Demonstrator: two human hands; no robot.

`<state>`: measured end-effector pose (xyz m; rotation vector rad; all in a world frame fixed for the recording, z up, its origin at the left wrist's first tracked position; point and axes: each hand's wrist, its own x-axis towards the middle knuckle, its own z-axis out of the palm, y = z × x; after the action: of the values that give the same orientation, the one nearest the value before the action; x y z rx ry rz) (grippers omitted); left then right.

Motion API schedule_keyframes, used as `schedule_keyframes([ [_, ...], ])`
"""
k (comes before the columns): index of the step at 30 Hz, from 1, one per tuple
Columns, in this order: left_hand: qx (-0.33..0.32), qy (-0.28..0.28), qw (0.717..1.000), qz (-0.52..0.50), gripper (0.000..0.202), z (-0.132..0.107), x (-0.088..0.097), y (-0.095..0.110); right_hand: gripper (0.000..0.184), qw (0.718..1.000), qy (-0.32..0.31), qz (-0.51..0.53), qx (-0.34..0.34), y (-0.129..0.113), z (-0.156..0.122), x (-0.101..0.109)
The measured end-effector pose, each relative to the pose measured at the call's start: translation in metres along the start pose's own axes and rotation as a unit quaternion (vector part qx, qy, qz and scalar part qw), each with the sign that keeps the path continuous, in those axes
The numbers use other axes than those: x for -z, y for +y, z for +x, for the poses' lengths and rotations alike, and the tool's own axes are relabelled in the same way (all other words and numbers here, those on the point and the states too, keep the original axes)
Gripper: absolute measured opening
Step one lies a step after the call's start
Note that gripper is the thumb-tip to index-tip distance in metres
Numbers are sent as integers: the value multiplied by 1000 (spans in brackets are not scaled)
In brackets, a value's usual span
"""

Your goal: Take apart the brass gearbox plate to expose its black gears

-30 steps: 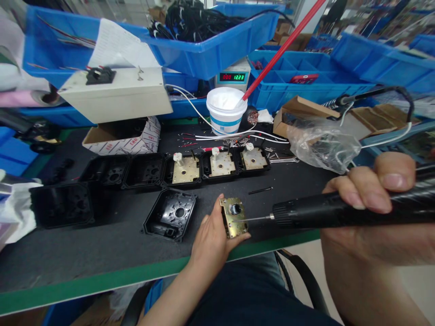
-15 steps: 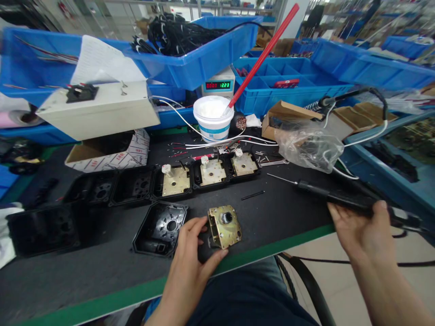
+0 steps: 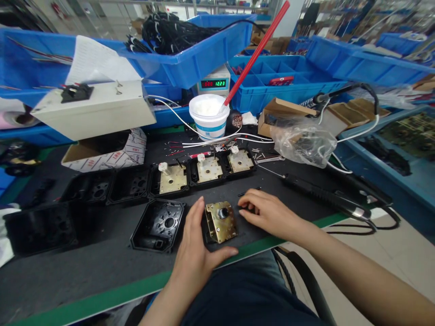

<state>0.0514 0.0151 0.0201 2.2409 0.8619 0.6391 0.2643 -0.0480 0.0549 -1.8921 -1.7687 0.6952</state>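
Observation:
A brass plate mechanism (image 3: 220, 222) with a dark hub stands on the black mat near the front edge. My left hand (image 3: 195, 246) braces it, with its fingers along the left side and its thumb under the front. My right hand (image 3: 268, 215) rests just to the right of it, fingers curled down onto the mat by a thin black pin (image 3: 253, 189). What the fingertips pinch is hidden. A black electric screwdriver (image 3: 319, 197) lies on the mat farther right, apart from both hands. An empty black housing (image 3: 159, 225) sits left of my left hand.
Behind, a row of black housings (image 3: 207, 170) stands, three of them with brass plates. A white tub (image 3: 209, 115) with a red stick (image 3: 254, 54), a plastic bag (image 3: 304, 145), a beige box (image 3: 95, 108) and blue bins (image 3: 190, 63) fill the back. The green table edge (image 3: 102, 301) runs along the front.
My right hand laid the screwdriver on the mat and moved left beside the brass mechanism. The left hand set the mechanism down on the mat and kept hold of it.

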Motion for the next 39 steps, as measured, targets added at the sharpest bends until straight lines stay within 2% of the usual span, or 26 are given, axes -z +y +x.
schedule_keyframes([
  [4, 24, -19, 999, -34, 102, 9, -8, 0, 9, 994, -46, -80, 55, -9, 26, -3],
  [9, 53, -25, 998, -39, 95, 9, -10, 1, 14, 988, -70, -106, 83, -10, 31, 2],
  [15, 54, -28, 997, -41, 92, 10, -8, 0, 3, 981, -106, -128, 100, -16, 39, 10],
  [20, 61, -26, 997, -44, 88, 10, -7, 4, 3, 987, -49, -122, 93, 0, 38, 25],
  [25, 59, -21, 997, -51, 99, 9, -7, 4, 7, 986, -26, -152, 58, 19, 36, 23],
  [27, 54, -23, 997, -47, 101, 8, -7, 4, 9, 987, -9, -150, 62, 12, 36, 21],
  [30, 49, -33, 998, -35, 99, 8, -6, 3, 11, 989, 3, -103, 109, -14, 41, 20],
  [32, 51, -35, 998, -26, 97, 8, -6, 3, 9, 986, -29, -82, 142, -34, 47, 19],
  [34, 57, -33, 998, -16, 96, 9, -6, 3, 7, 982, -78, -90, 147, -48, 55, 17],
  [39, 60, -28, 998, -14, 94, 10, -7, 4, 5, 972, -140, -136, 130, -60, 70, 17],
])
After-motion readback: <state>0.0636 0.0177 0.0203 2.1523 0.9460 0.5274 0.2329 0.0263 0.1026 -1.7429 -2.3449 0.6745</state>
